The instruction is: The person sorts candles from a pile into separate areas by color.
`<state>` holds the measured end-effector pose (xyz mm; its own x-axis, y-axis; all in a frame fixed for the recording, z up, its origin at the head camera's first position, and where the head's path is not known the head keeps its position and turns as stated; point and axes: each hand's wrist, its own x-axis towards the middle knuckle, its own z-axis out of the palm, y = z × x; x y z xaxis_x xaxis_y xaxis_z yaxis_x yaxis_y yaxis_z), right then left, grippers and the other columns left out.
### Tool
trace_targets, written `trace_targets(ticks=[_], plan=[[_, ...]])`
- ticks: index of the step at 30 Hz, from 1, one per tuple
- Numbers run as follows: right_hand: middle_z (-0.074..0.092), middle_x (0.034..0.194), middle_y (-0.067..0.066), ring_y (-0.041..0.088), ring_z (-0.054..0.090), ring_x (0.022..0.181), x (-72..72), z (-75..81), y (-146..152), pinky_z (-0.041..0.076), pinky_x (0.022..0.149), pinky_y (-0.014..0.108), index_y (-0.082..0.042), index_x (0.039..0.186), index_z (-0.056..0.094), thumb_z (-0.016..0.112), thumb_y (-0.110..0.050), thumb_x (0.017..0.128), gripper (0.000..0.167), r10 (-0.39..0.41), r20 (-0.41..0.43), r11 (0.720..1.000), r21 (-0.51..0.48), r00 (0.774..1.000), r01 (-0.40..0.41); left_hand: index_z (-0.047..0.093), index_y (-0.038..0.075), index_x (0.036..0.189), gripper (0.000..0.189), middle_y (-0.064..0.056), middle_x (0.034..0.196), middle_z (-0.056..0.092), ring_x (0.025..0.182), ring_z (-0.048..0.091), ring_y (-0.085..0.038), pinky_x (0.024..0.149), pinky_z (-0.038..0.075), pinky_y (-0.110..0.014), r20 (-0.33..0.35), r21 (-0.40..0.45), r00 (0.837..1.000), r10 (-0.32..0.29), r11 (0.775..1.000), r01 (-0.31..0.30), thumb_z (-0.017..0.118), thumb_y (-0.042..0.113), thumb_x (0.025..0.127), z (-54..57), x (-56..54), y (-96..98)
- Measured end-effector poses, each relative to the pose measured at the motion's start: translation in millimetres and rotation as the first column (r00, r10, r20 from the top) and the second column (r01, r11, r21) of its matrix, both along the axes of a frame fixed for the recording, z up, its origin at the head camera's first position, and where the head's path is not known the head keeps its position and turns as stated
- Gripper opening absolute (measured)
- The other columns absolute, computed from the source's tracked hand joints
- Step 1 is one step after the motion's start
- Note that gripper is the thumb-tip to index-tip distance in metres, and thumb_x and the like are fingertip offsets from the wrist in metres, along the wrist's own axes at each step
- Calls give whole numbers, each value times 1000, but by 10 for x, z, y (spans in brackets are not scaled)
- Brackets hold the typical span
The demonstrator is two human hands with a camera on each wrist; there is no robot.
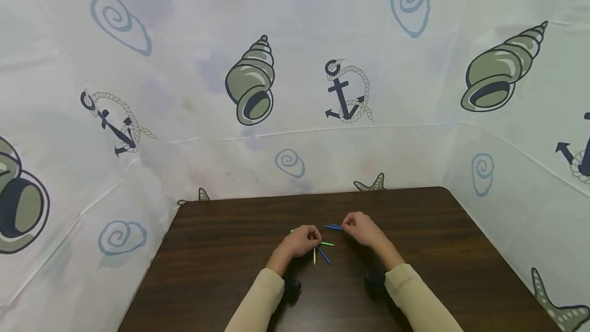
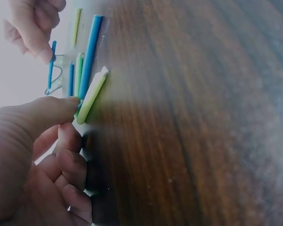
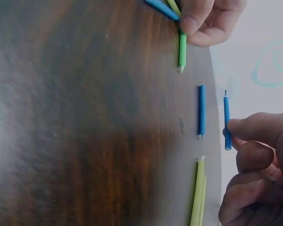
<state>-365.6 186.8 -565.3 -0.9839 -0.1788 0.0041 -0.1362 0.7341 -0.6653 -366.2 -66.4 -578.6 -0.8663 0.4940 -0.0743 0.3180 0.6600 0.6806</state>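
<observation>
My right hand (image 3: pixel 262 165) pinches a thin blue birthday candle (image 3: pixel 227 117) between thumb and fingertip, its wick end pointing away. Beside it on the table lies another blue candle (image 3: pixel 201 110), roughly parallel. Over the middle of the table, the thumb and fingertips of my left hand (image 1: pixel 301 240) pinch at the meeting ends of several candles. From there a green candle (image 1: pixel 328 244) points right, a blue candle (image 1: pixel 324 255) slants toward me and a yellow candle (image 1: pixel 314 256) points straight toward me. My left fingers hide the ends where these come together.
Yellow candles (image 3: pixel 197 193) lie near my right hand, hidden behind it in the head view. The dark wood-grain table (image 1: pixel 221 270) ends at a white cloth wall (image 1: pixel 313 158) printed with shells and anchors. Black devices (image 1: pixel 291 290) sit under both wrists.
</observation>
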Motion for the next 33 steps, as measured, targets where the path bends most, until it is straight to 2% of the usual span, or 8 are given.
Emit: trace_targets(ticks=[9,14,19,25,29,33], plan=[[67,80,-1,15,56,72,-233,-18,-27,47,69,32,-11,93,78,74,-14,100,9,-7,-2,997,74,1000,7,75,18,102,7,6,83,63,70,54,-11,65,43,-29,-20,-15,1000,13,1000,-13,69,20,104,28,-20,-3],[71,85,-2,15,59,76,-318,-22,-65,52,74,35,-12,94,81,74,-16,100,10,-1,9,994,108,1000,0,75,17,101,7,6,82,62,69,53,-11,64,43,-30,-23,-22,999,28,999,-29,69,19,104,49,3,16],[73,86,-2,15,61,76,-348,-43,-90,54,75,37,-11,96,82,73,-16,100,11,6,20,993,114,1000,-8,73,18,100,7,5,83,62,68,53,-12,63,42,-31,-18,-18,1000,25,1000,-26,69,19,105,28,31,43],[73,85,-2,15,62,77,-354,-40,-96,54,76,37,-11,95,82,74,-15,99,10,12,15,995,98,1000,-13,72,21,99,7,7,82,62,67,53,-11,62,42,-30,-20,-29,999,34,999,-35,69,21,105,3,6,45],[74,93,0,17,63,81,-344,-33,-93,54,75,38,-11,100,78,77,-23,98,12,17,42,996,86,999,-21,72,23,98,7,9,81,60,67,52,-10,64,42,-29,-16,-39,998,52,998,-53,69,23,105,-11,-2,55],[72,97,0,18,61,82,-345,-63,-98,51,73,36,-13,101,73,81,-28,96,17,42,80,995,92,996,-49,72,22,99,6,7,84,62,70,54,-11,65,42,-31,-20,-35,999,49,998,-50,70,22,105,-9,-4,66]])
